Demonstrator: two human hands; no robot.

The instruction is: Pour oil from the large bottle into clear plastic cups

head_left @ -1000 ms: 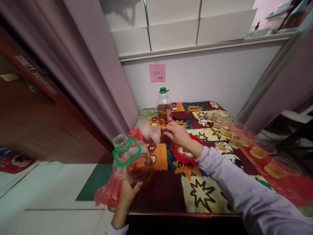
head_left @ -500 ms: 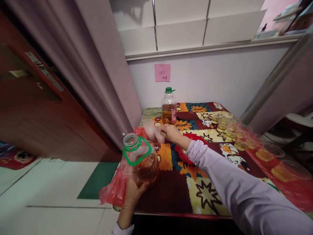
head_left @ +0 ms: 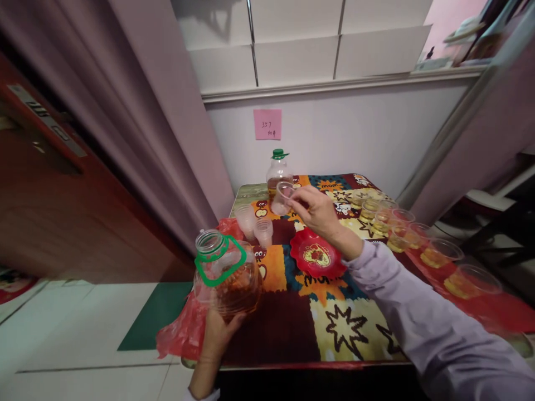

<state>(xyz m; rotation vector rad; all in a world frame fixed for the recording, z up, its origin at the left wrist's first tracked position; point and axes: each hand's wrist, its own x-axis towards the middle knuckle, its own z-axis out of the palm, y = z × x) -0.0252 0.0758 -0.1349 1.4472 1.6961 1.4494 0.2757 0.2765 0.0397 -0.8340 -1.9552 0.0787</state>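
Observation:
My right hand pinches a clear plastic cup by its rim, raised above the table and tilted. Below it to the left stand two stacks of clear plastic cups, a shorter stack and a taller stack. My left hand is wrapped round the lower side of a large clear jug of amber liquid. That jug has no cap on and a green handle at its neck; some of my fingers are hidden behind it. A red scalloped plate lies under my right forearm.
A second jug with a green cap stands at the back, partly behind the raised cup. Several cups of pale yellow liquid line the right side. Red plastic bags hang over the table's left edge. A wall is behind.
My right hand has lifted one cup off the shorter stack and moved it up and to the right. My left hand stays on the jug. The view has shifted slightly.

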